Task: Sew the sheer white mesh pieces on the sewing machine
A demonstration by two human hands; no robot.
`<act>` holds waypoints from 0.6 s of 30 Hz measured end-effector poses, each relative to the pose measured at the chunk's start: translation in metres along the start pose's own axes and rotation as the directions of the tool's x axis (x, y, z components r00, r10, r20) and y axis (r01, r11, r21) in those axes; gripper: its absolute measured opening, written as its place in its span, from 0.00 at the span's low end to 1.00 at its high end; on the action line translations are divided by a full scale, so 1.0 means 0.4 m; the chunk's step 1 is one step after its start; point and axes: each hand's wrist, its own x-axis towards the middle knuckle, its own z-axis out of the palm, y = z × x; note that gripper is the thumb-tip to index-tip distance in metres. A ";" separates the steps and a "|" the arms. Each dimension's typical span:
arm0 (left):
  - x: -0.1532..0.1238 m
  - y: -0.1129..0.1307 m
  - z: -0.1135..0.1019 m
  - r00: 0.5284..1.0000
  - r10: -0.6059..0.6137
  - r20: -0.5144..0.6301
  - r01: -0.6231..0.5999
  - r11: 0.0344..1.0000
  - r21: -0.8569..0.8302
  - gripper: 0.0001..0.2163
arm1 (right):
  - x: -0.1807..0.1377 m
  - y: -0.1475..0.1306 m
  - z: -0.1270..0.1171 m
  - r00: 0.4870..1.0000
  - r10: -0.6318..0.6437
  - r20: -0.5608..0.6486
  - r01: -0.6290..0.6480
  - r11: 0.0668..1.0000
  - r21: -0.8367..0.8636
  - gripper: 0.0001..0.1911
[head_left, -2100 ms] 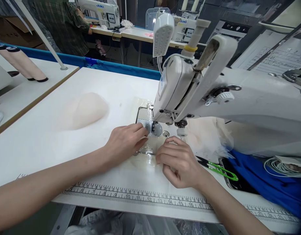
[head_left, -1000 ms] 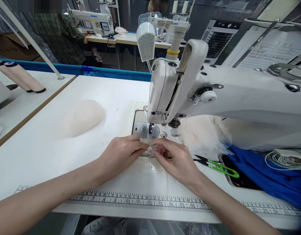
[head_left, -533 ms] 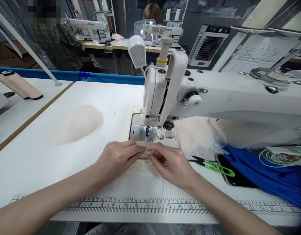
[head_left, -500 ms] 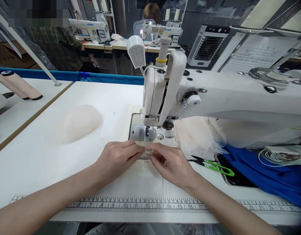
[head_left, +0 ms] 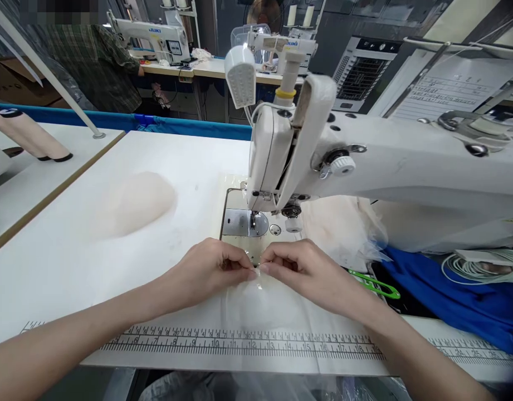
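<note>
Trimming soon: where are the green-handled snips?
Head view, right side: the snips lie partly over the black phone, between the bare right hand and crumpled blue cloth.

A crumpled blue cloth (head_left: 465,309) is overlapped by a coiled pale-green cable (head_left: 460,269); two pale-pink, black-ended cylinders (head_left: 39,136) are seen far left.

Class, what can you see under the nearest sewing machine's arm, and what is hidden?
Beneath the machine's arm, pale sheer material lies bunched on the white table. The arm covers its far side, so anything there cannot be seen.
</note>
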 end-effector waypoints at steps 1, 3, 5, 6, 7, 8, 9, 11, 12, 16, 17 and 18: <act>0.004 -0.005 0.006 0.999 0.007 -0.038 -0.005 0.998 0.058 0.07 | 0.006 0.000 -0.001 1.000 0.009 -0.006 -0.009 0.999 -0.040 0.11; 0.013 -0.019 0.020 0.989 0.056 -0.135 -0.025 0.975 0.221 0.07 | 0.021 0.008 0.009 0.998 0.007 -0.066 -0.019 0.985 -0.173 0.11; 0.020 -0.034 0.034 0.975 0.122 -0.187 -0.050 0.936 0.349 0.05 | 0.036 0.021 0.026 0.991 0.002 -0.134 -0.043 0.953 -0.301 0.10; 0.022 -0.040 0.040 0.968 0.147 -0.201 -0.059 0.919 0.391 0.03 | 0.042 0.029 0.035 0.987 0.003 -0.160 -0.059 0.937 -0.346 0.10; 0.023 -0.045 0.044 0.960 0.175 -0.216 -0.067 0.900 0.431 0.03 | 0.047 0.036 0.043 0.983 0.000 -0.182 -0.071 0.923 -0.379 0.09; 0.023 -0.049 0.047 0.950 0.208 -0.231 -0.077 0.877 0.473 0.04 | 0.051 0.042 0.050 0.979 -0.002 -0.203 -0.082 0.911 -0.405 0.09; 0.022 -0.052 0.048 0.937 0.252 -0.241 -0.095 0.850 0.519 0.05 | 0.055 0.048 0.055 0.976 -0.006 -0.219 -0.090 0.900 -0.426 0.08; 0.019 -0.054 0.050 0.902 0.360 -0.238 -0.150 0.778 0.610 0.04 | 0.059 0.058 0.062 0.970 -0.024 -0.242 -0.092 0.884 -0.457 0.08; 0.017 -0.053 0.051 0.878 0.421 -0.227 -0.183 0.734 0.654 0.04 | 0.060 0.062 0.064 0.968 -0.034 -0.249 -0.090 0.878 -0.470 0.09; 0.002 -0.045 0.058 0.800 0.584 -0.134 -0.247 0.525 0.815 0.09 | 0.062 0.075 0.067 0.958 -0.083 -0.273 -0.079 0.843 -0.533 0.10; -0.002 -0.043 0.060 0.802 0.587 -0.109 -0.244 0.489 0.837 0.09 | 0.061 0.078 0.067 0.955 -0.108 -0.278 -0.070 0.825 -0.561 0.10; -0.006 -0.041 0.062 0.811 0.578 -0.091 -0.239 0.470 0.849 0.10 | 0.059 0.080 0.067 0.948 -0.145 -0.282 -0.055 0.800 -0.598 0.11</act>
